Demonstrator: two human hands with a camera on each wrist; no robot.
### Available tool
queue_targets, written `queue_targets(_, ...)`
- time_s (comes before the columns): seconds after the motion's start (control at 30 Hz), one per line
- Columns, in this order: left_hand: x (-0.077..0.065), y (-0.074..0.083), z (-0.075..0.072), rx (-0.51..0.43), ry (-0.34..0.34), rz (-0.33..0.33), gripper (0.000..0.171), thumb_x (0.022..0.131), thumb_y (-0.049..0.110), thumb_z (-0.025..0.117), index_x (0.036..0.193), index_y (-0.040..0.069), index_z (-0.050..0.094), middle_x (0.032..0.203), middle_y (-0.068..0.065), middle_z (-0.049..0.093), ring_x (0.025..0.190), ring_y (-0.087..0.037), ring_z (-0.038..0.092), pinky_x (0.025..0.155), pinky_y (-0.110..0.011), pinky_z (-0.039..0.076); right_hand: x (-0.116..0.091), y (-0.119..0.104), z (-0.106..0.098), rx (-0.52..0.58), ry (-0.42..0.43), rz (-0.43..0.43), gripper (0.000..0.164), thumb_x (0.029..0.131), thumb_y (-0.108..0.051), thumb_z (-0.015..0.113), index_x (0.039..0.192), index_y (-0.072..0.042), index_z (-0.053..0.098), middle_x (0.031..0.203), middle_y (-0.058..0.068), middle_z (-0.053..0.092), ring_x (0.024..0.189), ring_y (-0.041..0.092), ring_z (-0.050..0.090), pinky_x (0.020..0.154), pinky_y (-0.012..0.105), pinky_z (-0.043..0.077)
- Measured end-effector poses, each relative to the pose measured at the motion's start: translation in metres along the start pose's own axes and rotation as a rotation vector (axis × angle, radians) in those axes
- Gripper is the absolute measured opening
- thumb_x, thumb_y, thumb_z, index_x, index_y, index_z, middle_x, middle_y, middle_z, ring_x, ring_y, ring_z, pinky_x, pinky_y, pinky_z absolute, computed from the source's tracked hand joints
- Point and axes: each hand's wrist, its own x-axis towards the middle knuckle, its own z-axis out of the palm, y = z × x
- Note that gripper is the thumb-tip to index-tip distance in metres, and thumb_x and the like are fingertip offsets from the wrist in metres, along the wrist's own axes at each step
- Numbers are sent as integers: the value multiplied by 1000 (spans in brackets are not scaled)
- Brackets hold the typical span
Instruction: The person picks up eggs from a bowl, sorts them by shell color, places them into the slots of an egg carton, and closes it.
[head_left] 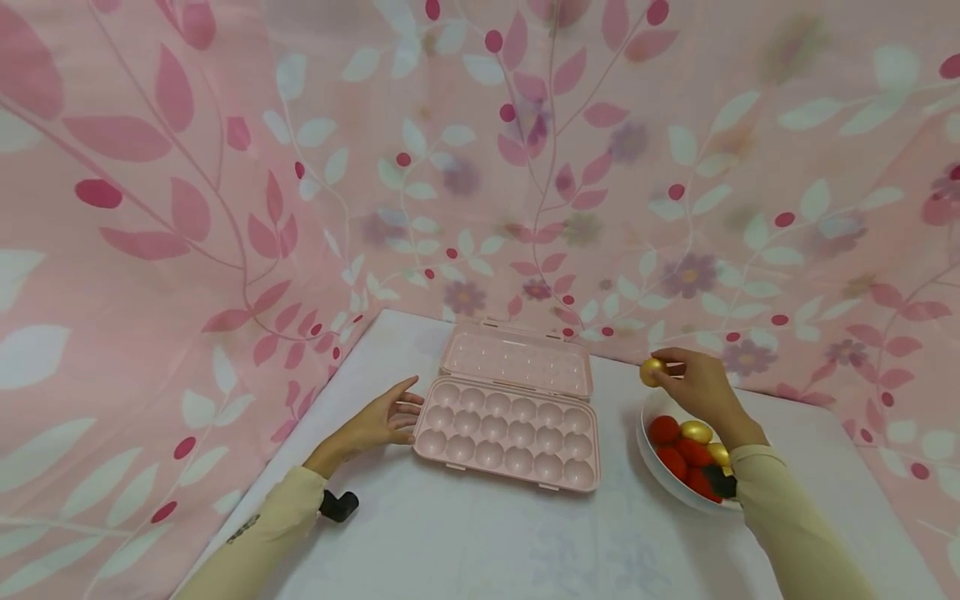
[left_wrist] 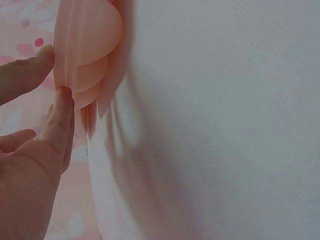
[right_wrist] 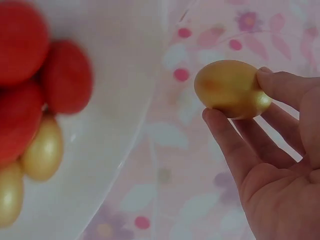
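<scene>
My right hand (head_left: 701,385) pinches a golden egg (right_wrist: 231,90) between thumb and fingers, above the far rim of a white bowl (head_left: 658,471). In the bowl lie several red eggs (right_wrist: 67,77) and golden eggs (right_wrist: 44,147); my right forearm hides part of it. A pink egg carton (head_left: 521,434) lies with its lid (head_left: 517,360) folded back, its hollows holding nothing. Beside its left edge is my left hand (head_left: 381,417), fingers mostly straight. The left wrist view shows a thumb and fingertip touching the carton's rim (left_wrist: 65,45).
A white cloth (head_left: 480,542) covers the table. Pink floral fabric (head_left: 480,167) hangs behind it and along the left side. A black piece (head_left: 340,506) is by the left cuff, and another dark piece (head_left: 720,482) by the right cuff overlaps the bowl.
</scene>
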Motion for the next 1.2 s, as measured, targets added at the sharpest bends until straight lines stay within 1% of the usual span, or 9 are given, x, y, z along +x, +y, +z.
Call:
queue_targets(0.13, 0, -1, -1, 14, 3, -2, 101, 78, -14, 71, 156, 6, 9, 140, -30, 35, 129, -45, 42, 101, -44, 46, 13, -19, 17, 59, -11, -7, 33, 89, -11, 70, 118, 2, 66, 109, 21, 69, 93, 37, 69, 71, 39, 60)
queue_targets(0.23, -1, -3, -2, 21, -2, 0, 101, 79, -14, 71, 156, 5, 8, 140, -30, 35, 129, -45, 42, 101, -44, 46, 21, -33, 30, 105, -22, -21, 32, 89, -11, 70, 118, 3, 66, 112, 21, 68, 94, 38, 68, 73, 40, 60)
queue_targets(0.43, 0, -4, -1, 24, -7, 7, 100, 80, -16, 68, 156, 6, 8, 141, -30, 35, 130, -46, 42, 103, -47, 44, 33, -51, 58, 166, -25, -57, 33, 88, -12, 72, 117, 3, 67, 113, 20, 67, 91, 34, 70, 70, 36, 61)
queue_targets(0.57, 2, -4, 0, 22, -15, 15, 100, 80, -17, 66, 157, 10, 9, 142, -29, 34, 130, -44, 41, 105, -48, 42, 36, -62, 76, 211, -26, -68, 33, 87, -10, 73, 118, 1, 67, 110, 19, 69, 90, 33, 70, 67, 34, 61)
queue_targets(0.7, 1, -5, 1, 22, -18, 11, 100, 80, -16, 67, 157, 11, 9, 142, -28, 34, 130, -43, 42, 104, -47, 43, 39, -73, 94, 262, -18, -87, 35, 86, -10, 75, 118, 1, 67, 111, 18, 69, 90, 33, 70, 66, 33, 60)
queue_targets(0.9, -1, -3, 0, 30, -6, 8, 101, 80, -14, 69, 157, 13, 10, 142, -28, 35, 129, -41, 44, 103, -45, 44, 43, -87, 115, 303, -10, -121, 34, 85, -9, 75, 117, -2, 69, 113, 15, 68, 91, 32, 70, 68, 35, 60)
queue_targets(0.97, -2, -2, 1, 32, -3, 14, 101, 79, -14, 69, 157, 13, 10, 141, -29, 35, 129, -42, 44, 104, -46, 44, 45, -92, 122, 318, -15, -122, 33, 85, -10, 76, 117, -4, 70, 112, 13, 69, 92, 31, 70, 68, 34, 60)
queue_targets(1.1, -2, -1, 1, 31, 1, 11, 102, 79, -15, 69, 157, 14, 10, 142, -29, 35, 130, -42, 43, 104, -45, 44, 47, -101, 135, 344, -41, -133, 33, 86, -13, 75, 117, -4, 69, 114, 12, 68, 94, 29, 70, 70, 31, 60)
queue_targets(1.2, -2, 0, 1, 29, 5, 7, 102, 79, -15, 69, 157, 13, 10, 142, -29, 36, 129, -42, 44, 103, -45, 44, 48, -108, 144, 375, -70, -124, 34, 87, -13, 75, 119, -4, 68, 116, 12, 67, 96, 29, 69, 70, 30, 60)
